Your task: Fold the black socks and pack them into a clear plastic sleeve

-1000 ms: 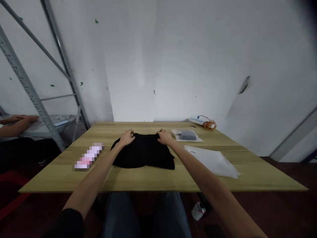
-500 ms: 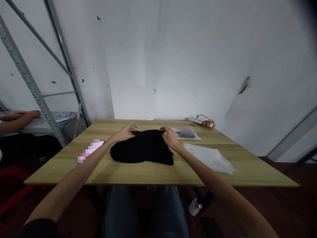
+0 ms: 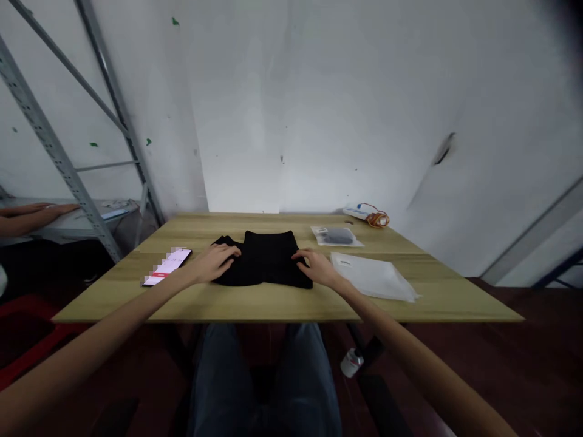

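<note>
A black cloth garment (image 3: 269, 258), shaped like a pair of shorts, lies flat on the wooden table in front of me. Its straight upper edge faces the wall, and the left part is bunched a little. My left hand (image 3: 217, 261) rests on that left part with fingers spread and slightly bent. At the right edge of the cloth, my right hand (image 3: 316, 267) touches it with fingertips and thumb apart. Neither hand has the fabric gripped.
On the table (image 3: 182, 309), a phone (image 3: 169, 267) lies left. To the right are white plastic bags (image 3: 376, 278), a packed dark item (image 3: 339, 236) and a power strip (image 3: 357, 212) with coiled orange cable. Another person's hands (image 3: 50, 211) rest beyond the metal rack (image 3: 59, 158).
Both hands have let go of the garment's upper edge and come down nearer me, left hand onto its left part, right hand at its right side. The upper edge now lies straight.
</note>
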Action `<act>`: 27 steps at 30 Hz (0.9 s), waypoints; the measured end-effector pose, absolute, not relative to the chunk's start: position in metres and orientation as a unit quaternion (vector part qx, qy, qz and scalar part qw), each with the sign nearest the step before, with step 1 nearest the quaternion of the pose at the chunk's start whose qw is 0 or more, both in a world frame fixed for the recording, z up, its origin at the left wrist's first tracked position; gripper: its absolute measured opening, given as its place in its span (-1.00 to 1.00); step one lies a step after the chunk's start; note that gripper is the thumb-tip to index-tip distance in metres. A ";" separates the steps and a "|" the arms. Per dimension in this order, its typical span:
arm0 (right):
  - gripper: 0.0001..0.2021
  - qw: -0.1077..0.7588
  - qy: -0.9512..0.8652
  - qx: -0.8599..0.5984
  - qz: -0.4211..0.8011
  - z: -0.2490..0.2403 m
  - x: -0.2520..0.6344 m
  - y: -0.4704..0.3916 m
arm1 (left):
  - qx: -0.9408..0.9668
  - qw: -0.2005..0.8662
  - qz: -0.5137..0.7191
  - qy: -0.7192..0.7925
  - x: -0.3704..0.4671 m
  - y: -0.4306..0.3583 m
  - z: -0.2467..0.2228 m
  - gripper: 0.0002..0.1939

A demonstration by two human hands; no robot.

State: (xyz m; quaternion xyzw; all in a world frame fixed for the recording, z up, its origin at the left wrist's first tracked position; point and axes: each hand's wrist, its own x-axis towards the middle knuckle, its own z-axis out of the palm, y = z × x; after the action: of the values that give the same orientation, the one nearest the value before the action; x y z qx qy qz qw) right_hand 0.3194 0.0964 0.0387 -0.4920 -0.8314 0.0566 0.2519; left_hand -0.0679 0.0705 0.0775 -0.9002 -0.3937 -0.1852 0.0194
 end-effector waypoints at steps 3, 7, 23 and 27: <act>-0.71 0.252 -0.837 -0.485 0.024 0.040 0.307 0.095 | -0.861 0.036 -0.226 -0.455 -0.086 0.098 0.082 -0.69; -0.74 0.252 -0.848 -0.467 0.014 0.036 0.291 0.088 | -0.730 0.033 -0.298 -0.614 -0.116 0.143 0.078 -0.61; -0.72 0.315 -0.840 -0.439 0.056 0.010 0.308 0.078 | -0.699 -0.230 -0.383 -0.559 -0.112 0.172 0.059 -0.61; -0.68 0.281 -0.855 -0.432 0.052 0.009 0.314 0.074 | -0.767 -0.109 -0.344 -0.530 -0.111 0.150 0.072 -0.76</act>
State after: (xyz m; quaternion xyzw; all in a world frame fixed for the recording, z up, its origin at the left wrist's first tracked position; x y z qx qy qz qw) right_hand 0.3141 0.0741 0.0093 -0.4320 -0.8555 0.0524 0.2808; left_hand -0.1110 0.1496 0.0715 -0.7671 -0.5301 -0.3445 -0.1087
